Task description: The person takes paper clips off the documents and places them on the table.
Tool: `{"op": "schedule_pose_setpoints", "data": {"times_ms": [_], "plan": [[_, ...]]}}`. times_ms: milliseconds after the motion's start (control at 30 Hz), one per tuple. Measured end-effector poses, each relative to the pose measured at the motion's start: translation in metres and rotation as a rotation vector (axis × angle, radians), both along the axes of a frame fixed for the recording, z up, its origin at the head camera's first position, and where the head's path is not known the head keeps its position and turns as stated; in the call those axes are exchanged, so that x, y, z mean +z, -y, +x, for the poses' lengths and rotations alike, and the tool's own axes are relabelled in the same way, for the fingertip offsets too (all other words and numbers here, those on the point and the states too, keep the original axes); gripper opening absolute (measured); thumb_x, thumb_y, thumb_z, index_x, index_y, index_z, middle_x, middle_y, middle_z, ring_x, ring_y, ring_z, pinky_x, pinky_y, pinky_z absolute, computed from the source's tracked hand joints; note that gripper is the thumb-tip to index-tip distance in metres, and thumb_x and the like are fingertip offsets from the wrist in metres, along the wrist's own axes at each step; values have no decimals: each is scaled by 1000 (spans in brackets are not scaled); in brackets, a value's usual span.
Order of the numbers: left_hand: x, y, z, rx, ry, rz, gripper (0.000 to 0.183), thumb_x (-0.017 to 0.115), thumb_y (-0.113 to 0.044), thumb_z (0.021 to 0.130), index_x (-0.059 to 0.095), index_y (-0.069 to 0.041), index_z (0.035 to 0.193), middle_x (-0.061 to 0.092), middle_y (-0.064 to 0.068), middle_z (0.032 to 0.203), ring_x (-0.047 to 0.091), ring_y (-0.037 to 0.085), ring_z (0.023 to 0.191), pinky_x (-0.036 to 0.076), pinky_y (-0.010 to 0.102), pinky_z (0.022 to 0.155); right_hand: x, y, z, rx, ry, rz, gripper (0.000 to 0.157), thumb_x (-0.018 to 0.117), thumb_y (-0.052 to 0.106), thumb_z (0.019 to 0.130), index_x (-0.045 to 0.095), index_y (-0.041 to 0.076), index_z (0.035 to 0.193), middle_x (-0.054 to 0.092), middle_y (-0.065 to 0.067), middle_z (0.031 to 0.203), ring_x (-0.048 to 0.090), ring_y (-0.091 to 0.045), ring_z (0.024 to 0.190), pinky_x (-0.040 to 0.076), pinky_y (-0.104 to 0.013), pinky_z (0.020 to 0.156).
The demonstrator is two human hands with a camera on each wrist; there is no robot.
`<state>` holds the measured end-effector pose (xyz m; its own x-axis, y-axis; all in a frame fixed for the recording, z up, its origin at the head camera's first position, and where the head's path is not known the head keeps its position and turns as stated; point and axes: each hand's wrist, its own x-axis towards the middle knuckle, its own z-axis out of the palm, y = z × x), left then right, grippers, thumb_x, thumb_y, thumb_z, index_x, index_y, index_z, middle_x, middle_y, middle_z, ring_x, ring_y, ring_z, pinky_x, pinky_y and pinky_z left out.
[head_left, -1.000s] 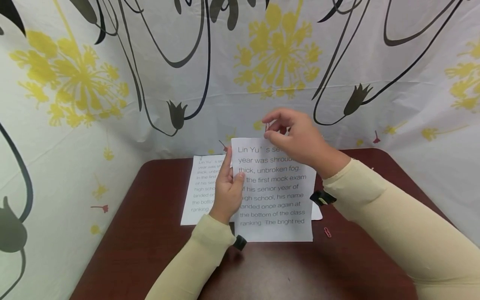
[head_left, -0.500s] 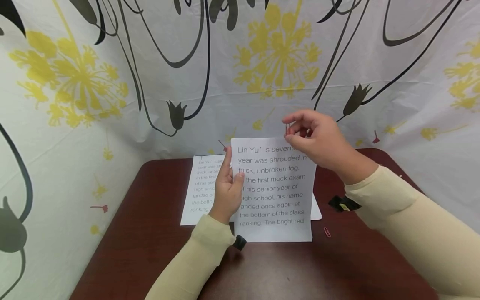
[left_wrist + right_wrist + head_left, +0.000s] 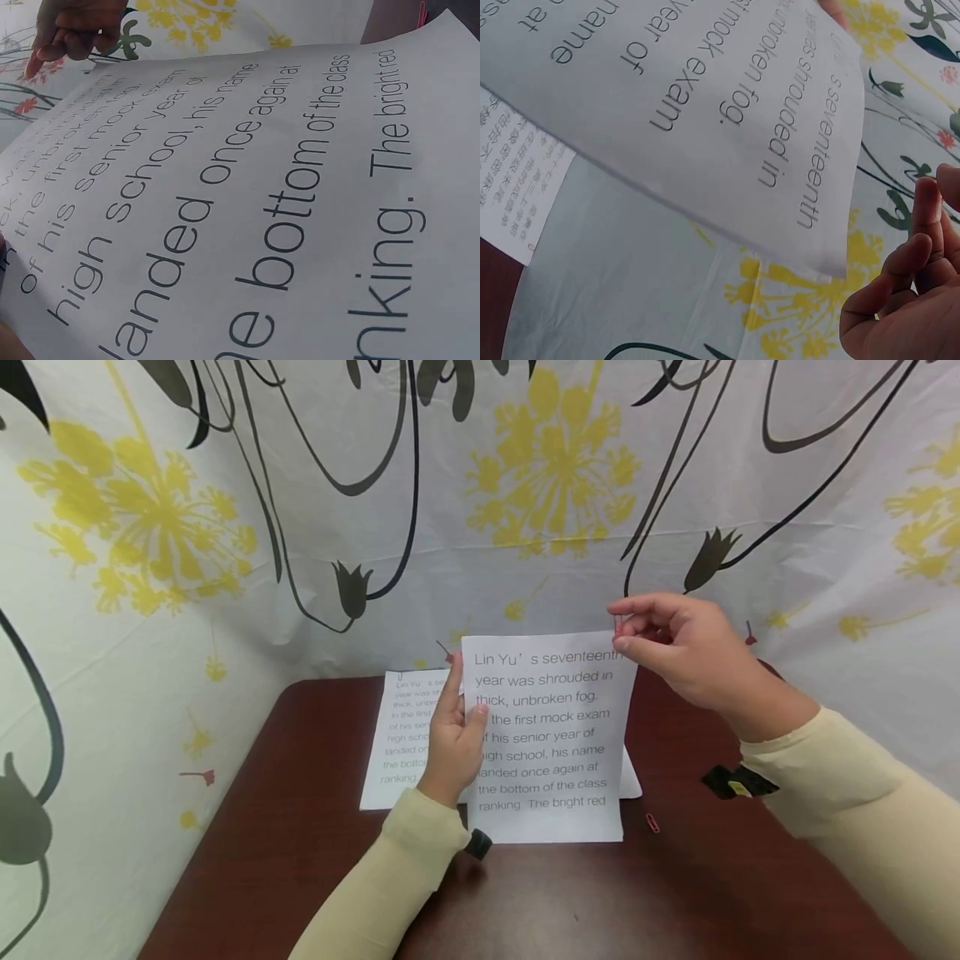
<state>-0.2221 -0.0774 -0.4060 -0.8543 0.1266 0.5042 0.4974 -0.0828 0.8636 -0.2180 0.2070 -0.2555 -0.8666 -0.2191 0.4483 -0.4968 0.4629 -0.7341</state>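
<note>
My left hand grips the left edge of a white printed sheet, thumb in front and fingers behind, holding it raised and tilted above the table. At the sheet's top right corner, my right hand pinches a small red paper clip between thumb and index finger. In the right wrist view the right hand is just beyond the sheet's corner, the clip hidden there. Large print on the sheet fills the left wrist view, with the right hand past its far edge.
Behind the raised sheet, another printed sheet lies on the dark red table, a clip at its top. A white corner shows at right. A second red paper clip lies nearby. A patterned curtain hangs behind.
My right hand has moved rightward along the sheet's top edge with the paper clip, from near the middle to the top right corner. The left hand and sheet stay nearly still.
</note>
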Motion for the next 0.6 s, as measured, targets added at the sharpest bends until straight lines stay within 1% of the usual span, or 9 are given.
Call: {"op": "schedule_pose_setpoints", "data": {"times_ms": [67, 133, 200, 300, 400, 533, 600], "plan": [[0, 0, 0, -2, -3, -2, 81, 44, 2, 109, 15, -44, 169, 66, 0, 146, 78, 27, 103, 60, 27, 66, -2, -5, 0, 7, 1, -15, 32, 74, 1, 95, 71, -2, 127, 71, 6, 93, 66, -8, 84, 55, -14, 76], [-1, 0, 0, -3, -4, 0, 81, 44, 2, 109, 15, -43, 169, 66, 1, 146, 78, 27, 103, 60, 27, 66, -4, -11, 1, 16, 7, -33, 30, 73, 0, 95, 72, 0, 125, 72, 7, 92, 67, -7, 84, 56, -14, 77], [-1, 0, 0, -2, -5, 2, 82, 44, 2, 109, 15, -46, 168, 66, 2, 146, 78, 27, 102, 61, 28, 67, -7, -17, 1, 31, 1, -50, 29, 73, -3, 94, 74, 4, 122, 72, 8, 91, 67, -6, 83, 56, -13, 77], [-1, 0, -1, 1, -2, 3, 82, 44, 2, 109, 15, -46, 168, 67, 2, 145, 79, 27, 101, 61, 28, 67, -13, -25, 1, 50, 4, -69, 30, 73, -6, 93, 75, 5, 121, 73, 8, 91, 68, -4, 82, 56, -12, 76], [-1, 1, -1, 2, 0, 3, 82, 44, 2, 109, 15, -48, 168, 67, 1, 145, 79, 27, 101, 62, 29, 68, -19, -34, 2, 32, 20, -56, 30, 73, -6, 93, 75, 5, 121, 72, 8, 90, 67, -5, 82, 56, -12, 75], [-1, 1, -1, -2, 0, 1, 82, 44, 2, 109, 15, -47, 168, 67, 1, 145, 78, 28, 102, 63, 30, 70, -30, -46, 5, 2, 47, -23, 30, 73, -4, 94, 75, 11, 120, 73, 8, 91, 69, -4, 84, 57, -13, 76], [-1, 1, -1, -1, -1, -2, 82, 44, 2, 109, 15, -46, 168, 67, 1, 145, 78, 28, 102, 63, 30, 70, -36, -53, 6, 8, 54, -15, 31, 73, -3, 95, 75, 14, 120, 73, 8, 93, 70, -3, 85, 57, -12, 77]]}}
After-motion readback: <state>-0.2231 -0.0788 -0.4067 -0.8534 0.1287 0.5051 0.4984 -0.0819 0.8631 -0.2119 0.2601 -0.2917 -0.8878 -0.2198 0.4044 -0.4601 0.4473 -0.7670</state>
